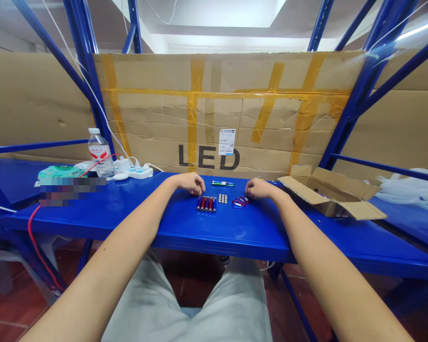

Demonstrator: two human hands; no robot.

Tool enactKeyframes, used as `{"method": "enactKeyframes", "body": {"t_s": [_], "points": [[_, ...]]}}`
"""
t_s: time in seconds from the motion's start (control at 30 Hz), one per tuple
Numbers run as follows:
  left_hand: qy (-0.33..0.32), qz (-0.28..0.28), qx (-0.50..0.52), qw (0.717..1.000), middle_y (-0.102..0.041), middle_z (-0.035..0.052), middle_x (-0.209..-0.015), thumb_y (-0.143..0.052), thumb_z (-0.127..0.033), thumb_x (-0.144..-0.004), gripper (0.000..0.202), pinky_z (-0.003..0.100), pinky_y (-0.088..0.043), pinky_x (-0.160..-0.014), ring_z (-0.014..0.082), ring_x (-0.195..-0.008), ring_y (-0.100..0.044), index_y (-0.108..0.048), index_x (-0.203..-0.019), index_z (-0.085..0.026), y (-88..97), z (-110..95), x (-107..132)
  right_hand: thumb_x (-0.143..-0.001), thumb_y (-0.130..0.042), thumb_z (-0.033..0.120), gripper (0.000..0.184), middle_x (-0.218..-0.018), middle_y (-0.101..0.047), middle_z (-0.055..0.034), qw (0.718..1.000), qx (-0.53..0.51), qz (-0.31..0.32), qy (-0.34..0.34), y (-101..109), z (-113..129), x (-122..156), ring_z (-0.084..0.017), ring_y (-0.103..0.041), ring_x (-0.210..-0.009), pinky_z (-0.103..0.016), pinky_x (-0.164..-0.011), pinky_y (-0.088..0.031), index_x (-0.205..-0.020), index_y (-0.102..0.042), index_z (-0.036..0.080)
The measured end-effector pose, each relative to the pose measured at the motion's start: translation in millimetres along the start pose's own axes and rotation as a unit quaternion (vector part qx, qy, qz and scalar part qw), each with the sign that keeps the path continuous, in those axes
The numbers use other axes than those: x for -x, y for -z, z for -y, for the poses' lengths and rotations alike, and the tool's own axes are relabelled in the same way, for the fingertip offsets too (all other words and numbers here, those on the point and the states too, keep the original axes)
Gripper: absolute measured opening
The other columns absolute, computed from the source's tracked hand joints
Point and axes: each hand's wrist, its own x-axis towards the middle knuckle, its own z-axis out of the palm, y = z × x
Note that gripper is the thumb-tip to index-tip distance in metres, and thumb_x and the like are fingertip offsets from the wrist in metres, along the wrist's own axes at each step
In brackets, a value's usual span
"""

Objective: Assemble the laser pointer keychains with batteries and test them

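My left hand (190, 183) rests on the blue shelf (185, 228) with its fingers curled down, just behind a row of several small red and blue cylinders (206, 204). My right hand (258, 188) lies with curled fingers against a small heap of red and blue clips (240, 202). Between the two lies a cluster of small round silver cells (223, 198). A slim green pen-like stick (222, 183) lies behind them. Whether either hand pinches anything is hidden.
An open cardboard box (330, 190) sits at the right. A water bottle (100, 153), a white power strip (135, 169) with a red cable and a green packet (59, 172) stand at the left. A taped cardboard wall marked LED closes the back. White gloves (410, 187) lie far right.
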Motion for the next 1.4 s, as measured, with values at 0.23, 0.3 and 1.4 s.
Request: {"method": "enactKeyframes", "body": {"t_s": [0.23, 0.3, 1.4], "points": [[0.013, 0.004, -0.001, 1.0, -0.071, 0.0009, -0.068, -0.07, -0.017, -0.055, 0.024, 0.023, -0.047, -0.062, 0.0137, -0.068, -0.063, -0.071, -0.079, -0.018, -1.3, -2.3, 2.1, -0.076, -0.055, 0.012, 0.016, -0.068, -0.068, -0.0048, 1.0, 0.004, -0.001, 0.009, -0.6, -1.1, -1.0, -0.011, -0.056, -0.053, -0.02, -0.052, -0.04, -0.083, -0.069, 0.012], [0.012, 0.004, -0.009, 1.0, -0.071, 0.0008, -0.068, -0.07, -0.018, -0.055, 0.025, 0.022, -0.046, -0.06, 0.0128, -0.065, -0.062, -0.071, -0.08, -0.018, -1.4, -3.5, 2.6, -0.076, -0.055, 0.013, 0.015, -0.067, -0.068, -0.0046, 1.0, 0.001, 0.004, 0.01, -0.5, -0.9, -0.8, -0.012, -0.056, -0.053, -0.021, -0.052, -0.04, -0.083, -0.069, 0.013], [-0.182, -0.087, -0.293, 0.934, -0.072, 0.0068, -0.1, -0.057, -0.022, -0.084, 0.02, 0.027, -0.046, -0.079, 0.0198, -0.091, -0.064, -0.07, -0.098, -0.017, -26.7, -24.9, -96.4, -0.078, -0.049, 0.007, 0.026, -0.094, -0.073, -0.0083, 0.984, 0.036, -0.141, 0.1, -10.5, 40.0, -37.1, -0.018, -0.062, -0.084, -0.024, -0.072, -0.041, -0.088, -0.071, 0.015]]}}
